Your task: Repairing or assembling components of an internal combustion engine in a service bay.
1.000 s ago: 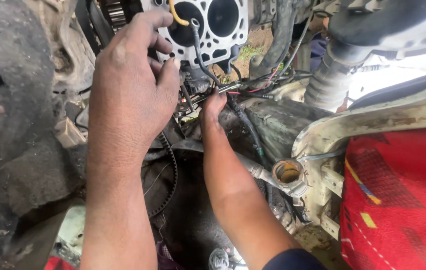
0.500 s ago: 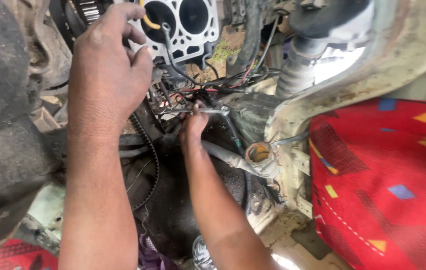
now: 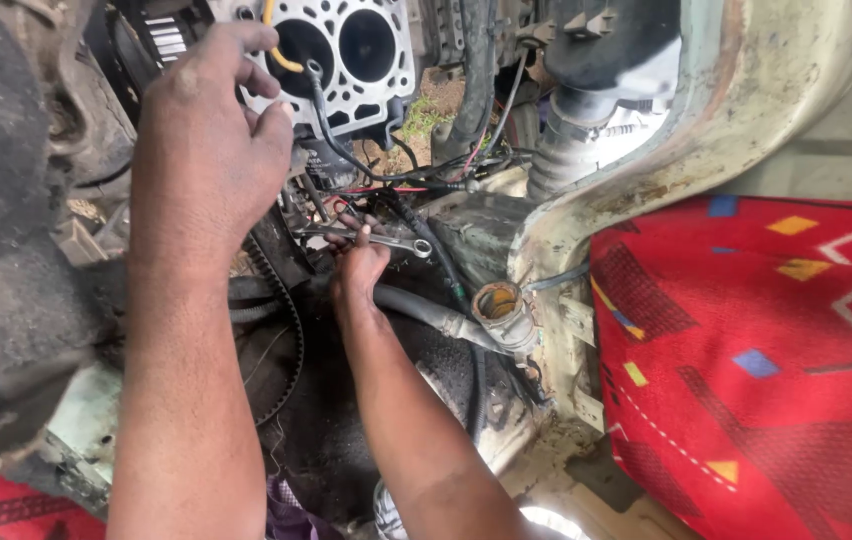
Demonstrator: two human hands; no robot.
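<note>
Wrench, gripped by the right hand, sits on a hidden fastener below the bared cylinder head; loosening looks unfinished. Left hand rests loosely curled beside the head.

The right hand grips a wrench among wires, while the left hand rests against the engine block.

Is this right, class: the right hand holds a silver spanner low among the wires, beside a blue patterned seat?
Not quite. The head view shows the seat is red, with small coloured shapes. The right hand does hold the silver spanner among the wires.
</note>
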